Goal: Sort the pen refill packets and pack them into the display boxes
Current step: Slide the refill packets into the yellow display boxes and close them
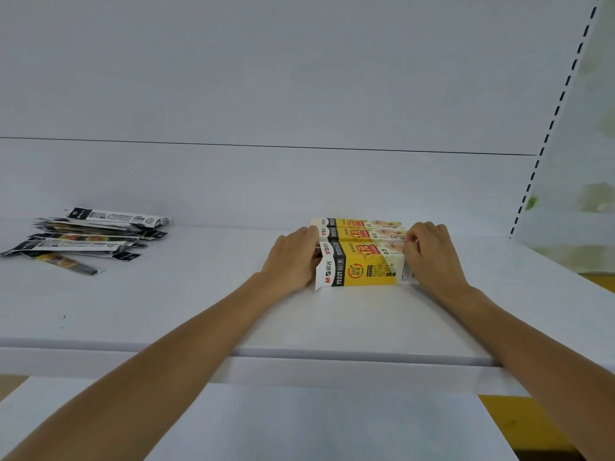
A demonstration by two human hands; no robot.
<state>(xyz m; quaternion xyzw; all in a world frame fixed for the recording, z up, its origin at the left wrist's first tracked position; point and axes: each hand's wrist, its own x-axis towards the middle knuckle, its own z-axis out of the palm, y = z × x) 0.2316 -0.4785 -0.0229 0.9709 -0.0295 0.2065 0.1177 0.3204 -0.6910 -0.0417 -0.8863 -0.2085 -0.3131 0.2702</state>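
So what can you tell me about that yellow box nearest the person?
That yellow and white cardboard display box is long and narrow, lying lengthwise on the white shelf, close in front of two matching boxes. Its left end is white with a logo, then a black band; the yellow part shows a red circular mark and "0.5". A white flap juts out at its left end. The left hand grips that end, the right hand the other.

Left hand (293, 257) fingertips hide behind the front display box (369, 266) flap; print on loose packets (96, 232) is unreadable.
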